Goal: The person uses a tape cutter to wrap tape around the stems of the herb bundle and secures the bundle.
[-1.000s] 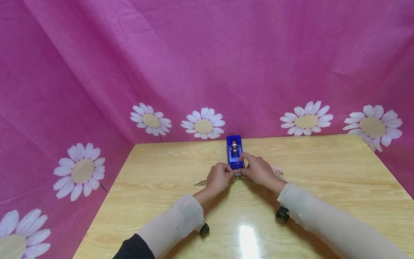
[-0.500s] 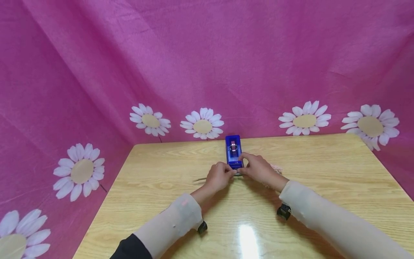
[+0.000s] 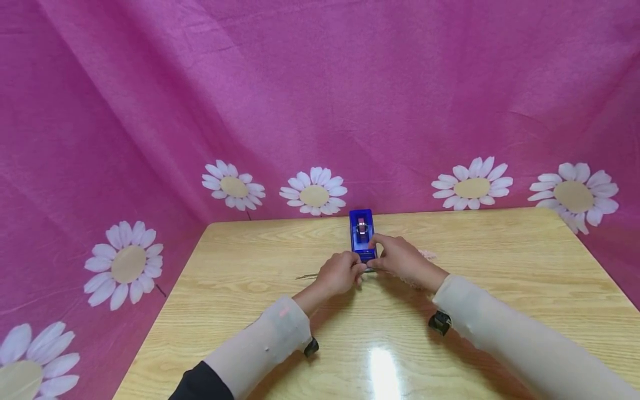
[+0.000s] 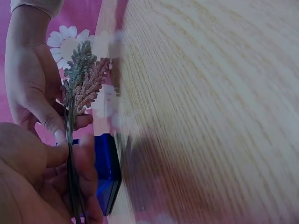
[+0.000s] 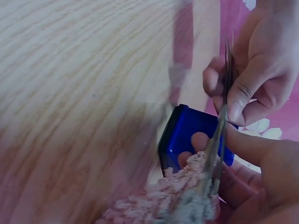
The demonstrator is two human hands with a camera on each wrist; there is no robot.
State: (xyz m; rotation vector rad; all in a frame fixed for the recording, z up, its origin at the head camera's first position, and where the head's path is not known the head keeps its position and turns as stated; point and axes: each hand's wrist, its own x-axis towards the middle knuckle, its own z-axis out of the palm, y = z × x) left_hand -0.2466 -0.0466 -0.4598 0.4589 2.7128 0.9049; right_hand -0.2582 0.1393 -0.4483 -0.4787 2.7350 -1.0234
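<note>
A small bunch of artificial flowers, with pink and grey-green heads on thin dark stems, lies across both hands. My left hand pinches the stems between thumb and fingers, the bare ends sticking out to its left. Nearer the heads, my right hand holds the bunch with thumb and fingers, its tips close to the left hand's. Right behind the fingertips stands a blue tape dispenser with a roll in it. On the stems between the hands shows a pale shiny stretch. The right arm partly hides the heads in the head view.
The wooden table runs back to a pink cloth printed with white daisies, behind it and at the left. Each wrist carries a small dark camera. Light glares off the table's near part.
My left fingers have curled lower around the stems, and the bare stem ends reach a little further left. The right hand and the tape dispenser stay nearly in place.
</note>
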